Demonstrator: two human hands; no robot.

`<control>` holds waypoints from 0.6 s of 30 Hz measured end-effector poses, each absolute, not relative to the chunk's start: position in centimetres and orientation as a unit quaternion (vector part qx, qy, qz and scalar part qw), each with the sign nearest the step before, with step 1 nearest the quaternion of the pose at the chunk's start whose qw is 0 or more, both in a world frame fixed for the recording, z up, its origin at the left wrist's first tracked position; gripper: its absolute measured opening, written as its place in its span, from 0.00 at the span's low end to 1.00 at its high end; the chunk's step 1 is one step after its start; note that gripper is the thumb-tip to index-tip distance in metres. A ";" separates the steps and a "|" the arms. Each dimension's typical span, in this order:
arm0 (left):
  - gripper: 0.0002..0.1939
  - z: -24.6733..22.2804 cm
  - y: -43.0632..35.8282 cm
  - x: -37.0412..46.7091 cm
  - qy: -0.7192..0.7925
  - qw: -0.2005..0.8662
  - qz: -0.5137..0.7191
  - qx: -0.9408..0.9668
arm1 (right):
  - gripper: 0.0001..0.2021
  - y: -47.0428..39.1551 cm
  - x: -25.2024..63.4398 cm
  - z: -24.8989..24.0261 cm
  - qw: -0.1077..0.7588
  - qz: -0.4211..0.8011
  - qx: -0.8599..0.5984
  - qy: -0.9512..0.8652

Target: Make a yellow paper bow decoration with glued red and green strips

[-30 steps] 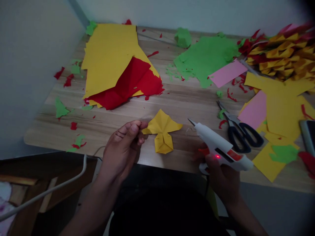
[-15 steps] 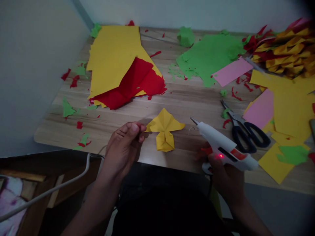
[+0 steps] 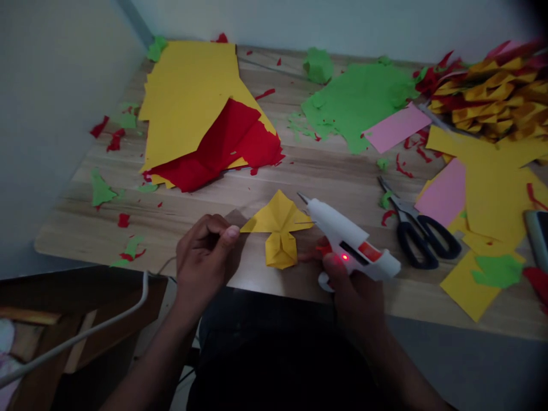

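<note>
Firstly, at the left, a large yellow paper sheet [image 3: 184, 97] lies on the light wood-grain table [image 3: 334, 171], and a torn red paper piece [image 3: 226, 145] covers its lower part. The left hand [image 3: 208, 251] has its grip closed, thumb and finger pinching the left tip of the folded yellow paper piece [image 3: 279, 220], which is near the front edge of the table; its right tip is partly hidden by the glue gun. The right hand [image 3: 359, 297] keeps its grip wrapped around the white plastic glue gun [image 3: 342, 225] with orange trigger and lit red lamp. Any writing on the black strip of the gun is too small to read. I cannot tell if the nozzle touches the paper. Further right are scissors with dark blue handles [image 3: 409, 220]; a pile of folded yellow paper pieces [image 3: 492, 100] and a grey flat object [image 3: 536, 234] are cut off by the picture's edge.
</note>
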State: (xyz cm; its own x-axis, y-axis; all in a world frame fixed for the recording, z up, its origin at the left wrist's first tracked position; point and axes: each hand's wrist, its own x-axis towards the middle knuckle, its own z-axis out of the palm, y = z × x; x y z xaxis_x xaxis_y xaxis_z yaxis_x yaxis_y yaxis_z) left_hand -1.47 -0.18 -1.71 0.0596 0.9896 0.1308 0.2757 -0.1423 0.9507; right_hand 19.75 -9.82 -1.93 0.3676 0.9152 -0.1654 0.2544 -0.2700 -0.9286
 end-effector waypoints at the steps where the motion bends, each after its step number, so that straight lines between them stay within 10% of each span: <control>1: 0.16 -1.6 -0.4 -1.5 0.524 0.391 0.413 0.634 | 0.16 -9.4 19.4 -1.9 0.440 0.382 -0.689 -0.431; 11: 0.02 -1.7 -0.8 -1.1 0.349 0.260 0.304 0.847 | 0.10 -9.1 19.0 -1.1 0.401 0.251 -0.628 -0.618; 18: 0.12 -2.1 -1.4 -1.1 0.367 0.231 0.214 0.875 | 0.14 -11.5 22.1 1.0 0.326 0.287 -0.675 -0.596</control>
State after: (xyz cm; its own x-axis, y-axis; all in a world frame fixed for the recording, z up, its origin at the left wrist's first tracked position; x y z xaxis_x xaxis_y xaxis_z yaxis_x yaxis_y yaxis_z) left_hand -1.07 -1.37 -2.09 0.6387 0.7418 0.2041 0.5440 -0.6230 0.5621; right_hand 22.09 -11.51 0.95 0.1246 0.9922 0.0021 0.6183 -0.0760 -0.7822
